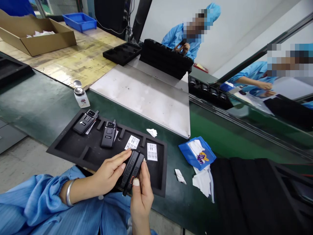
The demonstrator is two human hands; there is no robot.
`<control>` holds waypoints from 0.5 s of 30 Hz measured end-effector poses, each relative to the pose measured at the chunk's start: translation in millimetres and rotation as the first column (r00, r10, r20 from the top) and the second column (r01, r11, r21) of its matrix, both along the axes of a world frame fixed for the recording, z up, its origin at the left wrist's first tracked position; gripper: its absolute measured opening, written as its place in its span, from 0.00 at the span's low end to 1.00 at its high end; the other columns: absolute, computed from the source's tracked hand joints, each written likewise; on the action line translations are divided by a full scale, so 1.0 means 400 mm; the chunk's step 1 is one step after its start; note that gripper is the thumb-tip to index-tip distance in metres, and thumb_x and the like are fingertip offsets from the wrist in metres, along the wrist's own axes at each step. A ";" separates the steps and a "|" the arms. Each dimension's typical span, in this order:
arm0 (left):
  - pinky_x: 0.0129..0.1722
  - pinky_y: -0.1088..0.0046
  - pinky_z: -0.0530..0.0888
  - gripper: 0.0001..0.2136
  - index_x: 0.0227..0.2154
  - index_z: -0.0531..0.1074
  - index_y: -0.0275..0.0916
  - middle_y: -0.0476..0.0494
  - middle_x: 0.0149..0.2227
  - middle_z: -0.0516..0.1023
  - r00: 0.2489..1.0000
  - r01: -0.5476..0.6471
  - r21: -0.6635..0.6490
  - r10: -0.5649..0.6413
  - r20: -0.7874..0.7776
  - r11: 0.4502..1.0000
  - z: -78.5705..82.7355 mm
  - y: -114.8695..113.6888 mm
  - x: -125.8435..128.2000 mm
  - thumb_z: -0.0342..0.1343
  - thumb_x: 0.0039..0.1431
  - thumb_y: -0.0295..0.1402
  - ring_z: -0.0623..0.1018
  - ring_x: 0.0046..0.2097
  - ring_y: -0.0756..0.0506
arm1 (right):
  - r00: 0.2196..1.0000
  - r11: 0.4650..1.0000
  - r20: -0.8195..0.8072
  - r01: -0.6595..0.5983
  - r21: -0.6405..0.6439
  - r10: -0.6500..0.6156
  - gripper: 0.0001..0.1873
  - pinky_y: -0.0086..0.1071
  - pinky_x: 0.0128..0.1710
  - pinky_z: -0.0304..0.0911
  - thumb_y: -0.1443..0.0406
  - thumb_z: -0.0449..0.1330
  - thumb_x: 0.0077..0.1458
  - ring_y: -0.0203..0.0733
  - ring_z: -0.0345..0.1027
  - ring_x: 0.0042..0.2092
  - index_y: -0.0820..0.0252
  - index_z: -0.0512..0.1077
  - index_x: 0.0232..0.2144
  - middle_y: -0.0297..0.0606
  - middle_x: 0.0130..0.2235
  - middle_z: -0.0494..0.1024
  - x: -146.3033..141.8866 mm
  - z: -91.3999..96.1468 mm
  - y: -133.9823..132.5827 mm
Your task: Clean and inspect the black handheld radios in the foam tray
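Observation:
Between my hands are what look like two black handheld radios, held side by side with their button edges up. One button has an orange outline. My left hand presses against their left side, fingers stretched along it. My right hand grips their right side, with white coverings on the thumb and a fingertip. Below them lies a black foam tray with compartments. Two more radios, one at the left end and another beside it, lie in it. Printed label sheets rest in its right compartments.
A pump bottle stands behind the tray. To the right, a small blue bin holds white wipes, with crumpled wipes nearby. Black foam trays fill the right front. A white board lies behind; two co-workers sit across the line.

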State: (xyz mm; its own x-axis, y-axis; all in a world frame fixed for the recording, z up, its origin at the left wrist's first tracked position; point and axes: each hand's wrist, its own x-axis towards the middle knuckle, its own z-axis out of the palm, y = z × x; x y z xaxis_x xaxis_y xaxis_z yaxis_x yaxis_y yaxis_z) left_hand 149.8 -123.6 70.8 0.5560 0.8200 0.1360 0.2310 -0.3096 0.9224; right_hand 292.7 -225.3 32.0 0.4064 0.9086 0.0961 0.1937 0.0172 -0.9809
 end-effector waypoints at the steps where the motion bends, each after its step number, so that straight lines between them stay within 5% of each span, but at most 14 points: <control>1: 0.67 0.57 0.61 0.23 0.66 0.59 0.42 0.40 0.67 0.62 1.000 0.007 -0.011 -0.007 -0.015 1.000 -0.001 0.001 0.000 0.45 0.70 0.32 0.63 0.67 0.44 | 1.000 1.000 -0.012 -0.002 -0.007 0.002 0.27 0.59 0.68 0.43 0.62 0.51 0.68 0.52 0.47 0.69 0.48 0.55 0.67 0.39 0.69 0.54 0.000 -0.004 0.003; 8: 0.67 0.49 0.58 0.40 0.70 0.46 0.40 0.35 0.70 0.53 0.993 0.064 -0.073 -0.070 -0.090 0.995 -0.022 -0.004 0.000 0.60 0.59 0.36 0.57 0.70 0.38 | 0.996 1.000 -0.087 -0.011 -0.028 0.008 0.26 0.57 0.68 0.44 0.61 0.50 0.68 0.50 0.48 0.69 0.50 0.58 0.66 0.39 0.68 0.56 0.002 -0.012 0.025; 15: 0.68 0.50 0.58 0.40 0.70 0.46 0.39 0.36 0.70 0.52 0.981 0.048 -0.136 -0.072 -0.178 0.990 -0.022 -0.001 0.007 0.60 0.60 0.39 0.57 0.70 0.37 | 0.994 0.998 -0.107 0.000 -0.061 -0.006 0.25 0.55 0.68 0.44 0.60 0.52 0.67 0.48 0.50 0.68 0.49 0.61 0.65 0.38 0.67 0.59 0.004 -0.002 0.030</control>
State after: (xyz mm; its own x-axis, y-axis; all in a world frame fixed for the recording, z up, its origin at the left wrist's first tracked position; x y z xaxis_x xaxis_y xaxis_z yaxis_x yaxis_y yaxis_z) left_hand 152.5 -124.0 61.9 0.6105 0.7883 -0.0774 0.3829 -0.2082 0.9000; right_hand 294.1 -213.4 31.0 0.4139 0.9103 -0.0034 0.0876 -0.0436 -0.9952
